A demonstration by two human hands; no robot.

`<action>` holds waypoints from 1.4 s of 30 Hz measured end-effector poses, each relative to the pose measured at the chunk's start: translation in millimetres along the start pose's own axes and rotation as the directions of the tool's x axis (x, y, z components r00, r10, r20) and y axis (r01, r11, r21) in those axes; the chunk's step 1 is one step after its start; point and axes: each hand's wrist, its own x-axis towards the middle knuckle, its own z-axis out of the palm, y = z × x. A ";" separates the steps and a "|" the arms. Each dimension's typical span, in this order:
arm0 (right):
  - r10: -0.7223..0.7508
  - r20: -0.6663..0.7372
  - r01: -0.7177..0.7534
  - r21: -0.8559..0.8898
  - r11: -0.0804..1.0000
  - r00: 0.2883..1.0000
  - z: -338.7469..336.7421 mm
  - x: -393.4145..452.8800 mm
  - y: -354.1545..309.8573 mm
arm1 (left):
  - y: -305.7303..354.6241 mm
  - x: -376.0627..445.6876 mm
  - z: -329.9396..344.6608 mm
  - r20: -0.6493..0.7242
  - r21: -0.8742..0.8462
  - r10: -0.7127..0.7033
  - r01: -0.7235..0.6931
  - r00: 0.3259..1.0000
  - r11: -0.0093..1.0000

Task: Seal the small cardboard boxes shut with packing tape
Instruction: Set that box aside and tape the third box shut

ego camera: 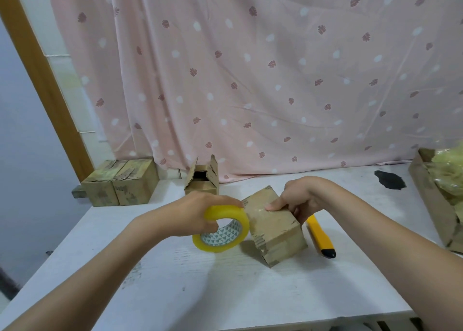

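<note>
1. Left hand (200,211) has the tape roll (221,228), fingers curled over its rim and thumb through the core. The roll sits tilted, its lower edge on the desk (225,293), touching the left face of the box (273,226).
2. Right hand (298,200) is on the box's far right side, thumb pressing the glossy tape on the top face and fingers wrapped behind, so it grips the box.
3. The box lies mid-desk, long axis running from the far edge toward the near right corner.
4. The key relation: the roll is left of the box and the strip crosses its top, so the next pull likely goes down the left side, away from the pressing thumb.
5. The knife (320,238) lies just right of the box, nearer the right hand, ready for the cut.
6. An open box (202,178) waits near the far edge.
</note>
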 end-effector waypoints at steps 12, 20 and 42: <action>-0.002 0.070 -0.009 0.152 0.988 0.998 10.0 5.5 17.6 | -1.3 -0.5 0.1 0.132 0.113 -0.071 0.056 0.989 0.992; -0.013 0.026 0.009 0.126 0.992 1.000 11.9 9.0 20.2 | -5.3 -6.8 1.3 0.191 0.237 -0.095 0.048 0.977 0.970; -0.107 -0.143 0.051 -0.349 0.936 0.984 50.1 -17.6 -30.5 | -7.3 -10.7 -2.2 0.089 0.079 -0.083 0.076 0.993 0.994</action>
